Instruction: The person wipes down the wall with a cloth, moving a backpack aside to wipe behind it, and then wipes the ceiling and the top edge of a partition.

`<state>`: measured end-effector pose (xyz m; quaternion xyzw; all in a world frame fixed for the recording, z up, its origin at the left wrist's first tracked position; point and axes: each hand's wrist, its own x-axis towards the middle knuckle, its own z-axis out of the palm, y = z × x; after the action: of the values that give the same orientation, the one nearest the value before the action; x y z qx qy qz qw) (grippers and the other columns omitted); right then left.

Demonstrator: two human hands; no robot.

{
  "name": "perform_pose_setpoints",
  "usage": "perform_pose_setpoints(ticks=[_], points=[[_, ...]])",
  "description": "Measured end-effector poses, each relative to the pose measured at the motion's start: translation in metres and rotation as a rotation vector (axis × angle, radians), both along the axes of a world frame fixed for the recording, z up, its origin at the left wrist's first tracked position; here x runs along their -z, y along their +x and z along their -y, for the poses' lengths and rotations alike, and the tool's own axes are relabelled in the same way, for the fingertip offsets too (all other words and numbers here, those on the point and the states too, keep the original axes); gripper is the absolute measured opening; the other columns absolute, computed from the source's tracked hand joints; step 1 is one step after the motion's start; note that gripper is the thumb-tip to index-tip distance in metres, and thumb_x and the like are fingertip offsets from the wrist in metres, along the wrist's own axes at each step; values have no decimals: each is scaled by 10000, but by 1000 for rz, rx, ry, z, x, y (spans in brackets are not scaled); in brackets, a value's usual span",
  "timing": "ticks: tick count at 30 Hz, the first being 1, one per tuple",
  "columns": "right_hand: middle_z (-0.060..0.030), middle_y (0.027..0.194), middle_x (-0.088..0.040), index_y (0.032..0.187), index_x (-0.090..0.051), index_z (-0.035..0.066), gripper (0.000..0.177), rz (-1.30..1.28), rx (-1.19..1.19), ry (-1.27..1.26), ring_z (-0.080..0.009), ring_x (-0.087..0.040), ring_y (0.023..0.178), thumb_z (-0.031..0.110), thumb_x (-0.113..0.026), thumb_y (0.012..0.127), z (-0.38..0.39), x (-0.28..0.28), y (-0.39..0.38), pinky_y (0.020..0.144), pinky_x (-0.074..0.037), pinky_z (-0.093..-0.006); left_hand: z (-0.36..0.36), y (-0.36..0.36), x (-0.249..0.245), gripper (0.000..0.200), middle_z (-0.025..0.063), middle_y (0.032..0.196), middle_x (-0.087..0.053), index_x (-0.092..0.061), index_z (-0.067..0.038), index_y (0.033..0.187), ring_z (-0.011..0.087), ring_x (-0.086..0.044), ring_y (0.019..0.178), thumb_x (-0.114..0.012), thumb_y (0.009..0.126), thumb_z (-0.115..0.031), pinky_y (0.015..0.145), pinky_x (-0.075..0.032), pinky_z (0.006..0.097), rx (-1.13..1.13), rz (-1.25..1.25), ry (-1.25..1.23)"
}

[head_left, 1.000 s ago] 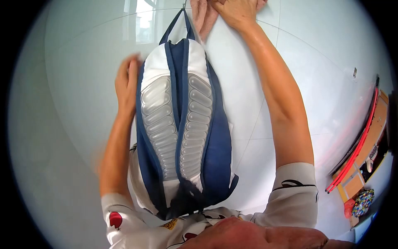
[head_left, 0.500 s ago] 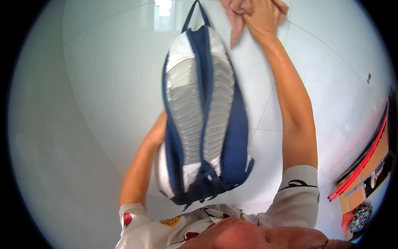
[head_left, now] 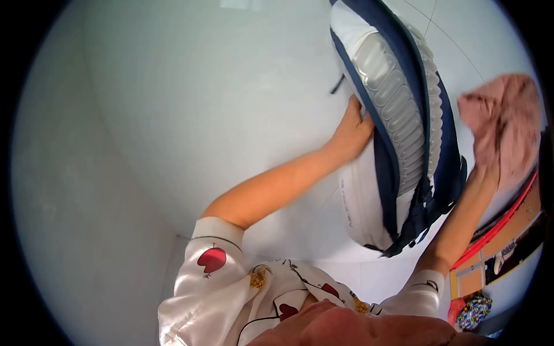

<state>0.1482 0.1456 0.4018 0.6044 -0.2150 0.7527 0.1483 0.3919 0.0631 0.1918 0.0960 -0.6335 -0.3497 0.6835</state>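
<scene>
A navy, white and grey backpack (head_left: 398,127) with ribbed padded straps hangs tilted right of centre. My left hand (head_left: 353,130) grips its left side, the fingers partly hidden behind the edge. At the far right, my right hand (head_left: 489,164) is closed on a crumpled pink cloth (head_left: 508,127), which covers most of the fingers. The cloth is apart from the backpack, to its right.
Pale floor tiles (head_left: 231,115) with thin seams lie beneath. On the lower right are a curved red edge (head_left: 496,228), an orange-brown shelf unit (head_left: 470,281) and a colourful patterned bundle (head_left: 474,311).
The backpack has moved right and turned, showing more of its left side. My left hand has come into view on it. My right hand has moved the cloth rightward and down.
</scene>
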Motion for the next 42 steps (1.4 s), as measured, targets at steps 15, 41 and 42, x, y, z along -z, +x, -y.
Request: perform_pose_setpoints(ticks=[15, 41, 42], points=[[-163, 1232, -598, 1250, -558, -4, 452, -377, 150, 276, -351, -574, 1114, 213, -672, 871, 67, 239, 298, 952, -473, -421, 54, 12, -99, 608, 109, 1490, -504, -541, -176, 1427, 311, -501, 1347, -587, 903, -480, 1111, -411, 420, -284, 1277, -502], [-116, 1305, -626, 1210, -674, 42, 287, -313, -180, 481, -250, -556, 1252, 209, -614, 985, 97, 183, 223, 1097, -397, -368, 38, 223, -38, 551, 80, 1406, -552, -541, -105, 1407, 257, -556, 1171, -634, 876, -216, 1000, -394, 400, -1053, 715, -808], [-88, 1329, -618, 1231, -668, 58, 303, -168, 179, 723, -230, -561, 1241, 241, -551, 1020, 68, 148, 234, 1086, -409, -352, 43, 227, -30, 558, 76, 1413, -549, -542, -106, 1407, 257, -553, 1177, -638, 871, -227, 1004, -391, 408, -1077, 734, -816]])
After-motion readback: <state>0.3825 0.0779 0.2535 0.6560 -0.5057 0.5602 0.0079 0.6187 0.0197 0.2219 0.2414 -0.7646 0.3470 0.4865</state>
